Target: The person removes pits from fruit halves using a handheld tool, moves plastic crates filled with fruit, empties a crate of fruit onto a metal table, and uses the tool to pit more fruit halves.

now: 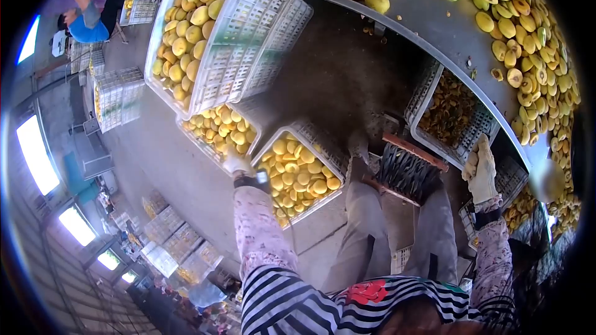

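My left hand, in a pale glove, reaches to the near corner of a crate of yellow fruit halves that look like peaches. It is blurred, and its fingers cannot be made out against the fruit. Just right of it stands another white crate filled with the same yellow halves. My right hand, also gloved, is beside the metal table's edge, near a crate of brown scraps. Its fingers look partly curled; anything inside them is hidden.
Tall stacked crates of yellow fruit stand ahead on the left. Cut fruit covers much of the curved metal table at right. Between my legs is a stool with dark webbing. A seated person is at the far left.
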### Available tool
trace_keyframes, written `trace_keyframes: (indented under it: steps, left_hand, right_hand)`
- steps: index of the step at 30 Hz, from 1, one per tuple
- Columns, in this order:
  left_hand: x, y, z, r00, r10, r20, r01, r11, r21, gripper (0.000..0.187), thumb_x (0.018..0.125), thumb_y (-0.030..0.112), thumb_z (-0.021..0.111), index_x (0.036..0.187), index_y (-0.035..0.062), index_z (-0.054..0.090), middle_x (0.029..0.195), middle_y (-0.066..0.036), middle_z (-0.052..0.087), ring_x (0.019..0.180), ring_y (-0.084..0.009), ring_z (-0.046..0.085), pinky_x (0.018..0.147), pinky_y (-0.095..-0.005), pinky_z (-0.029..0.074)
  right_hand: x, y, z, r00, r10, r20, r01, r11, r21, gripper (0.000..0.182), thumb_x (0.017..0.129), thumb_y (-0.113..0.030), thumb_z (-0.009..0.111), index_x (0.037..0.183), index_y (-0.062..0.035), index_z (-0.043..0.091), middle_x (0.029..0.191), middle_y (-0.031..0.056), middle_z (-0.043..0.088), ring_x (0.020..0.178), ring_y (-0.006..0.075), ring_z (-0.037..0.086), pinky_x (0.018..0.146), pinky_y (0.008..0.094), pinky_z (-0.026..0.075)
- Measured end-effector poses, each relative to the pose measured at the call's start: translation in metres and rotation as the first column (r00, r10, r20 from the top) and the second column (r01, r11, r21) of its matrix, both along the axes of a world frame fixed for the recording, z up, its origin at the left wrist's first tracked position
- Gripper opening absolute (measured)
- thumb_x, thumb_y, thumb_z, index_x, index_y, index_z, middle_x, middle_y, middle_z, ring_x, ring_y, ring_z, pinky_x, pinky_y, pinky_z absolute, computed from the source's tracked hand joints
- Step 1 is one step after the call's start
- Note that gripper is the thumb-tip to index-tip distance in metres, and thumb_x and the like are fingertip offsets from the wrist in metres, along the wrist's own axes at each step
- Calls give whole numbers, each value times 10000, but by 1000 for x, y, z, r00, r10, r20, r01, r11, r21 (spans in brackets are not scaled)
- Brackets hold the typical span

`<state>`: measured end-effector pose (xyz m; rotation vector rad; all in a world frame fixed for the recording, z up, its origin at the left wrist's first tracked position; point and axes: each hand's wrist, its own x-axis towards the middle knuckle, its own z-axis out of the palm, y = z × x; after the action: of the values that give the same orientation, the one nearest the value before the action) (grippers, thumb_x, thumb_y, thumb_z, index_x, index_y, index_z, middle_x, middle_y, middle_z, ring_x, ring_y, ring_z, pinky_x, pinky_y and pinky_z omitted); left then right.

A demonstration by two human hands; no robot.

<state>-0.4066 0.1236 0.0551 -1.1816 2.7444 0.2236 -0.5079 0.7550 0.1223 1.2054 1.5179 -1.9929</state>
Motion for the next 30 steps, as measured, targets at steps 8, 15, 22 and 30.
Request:
trace_keyframes:
  steps: [8, 15, 22, 30]
  left_hand:
    - [-113, 317, -14, 828, 535, -168, 4, 295, 955, 275, 961, 124, 684, 1229, 81, 638, 1087, -45, 682, 927, -166, 665, 844, -311, 543]
    - [-255, 599, 40, 930, 92, -356, 364, -86, 927, 257, 973, 49, 638, 1215, -37, 650, 1148, -93, 686, 1027, -139, 643, 925, -256, 503]
    - [-311, 735, -26, 394, -766, -508, 914, 270, 303, 516, 873, 134, 700, 1361, 58, 550, 1255, -267, 576, 1130, -428, 607, 981, -455, 512]
    - [-295, 753, -38, 838, -292, -461, 506, 98, 857, 283, 891, 107, 734, 1149, 77, 620, 888, -5, 627, 708, -109, 614, 588, -247, 502]
  right_hand:
    - [5, 61, 2, 778, 429, -458, -71, 785, 615, 269, 1072, -360, 495, 1045, -103, 571, 733, -3, 552, 600, 176, 545, 521, 344, 474]
    - [15, 167, 84, 997, -44, -62, 41, 998, -49, 379, 1063, -399, 485, 834, -97, 481, 514, -5, 409, 362, 117, 369, 357, 272, 360]
    - [85, 229, 62, 952, -234, 197, 270, 946, -178, 282, 1011, -360, 581, 879, -130, 487, 592, -17, 435, 400, 90, 373, 357, 273, 326]
    - [12, 232, 49, 984, -176, 4, 169, 937, -307, 245, 1012, -341, 584, 1046, -101, 617, 701, 1, 545, 590, 142, 545, 543, 277, 438]
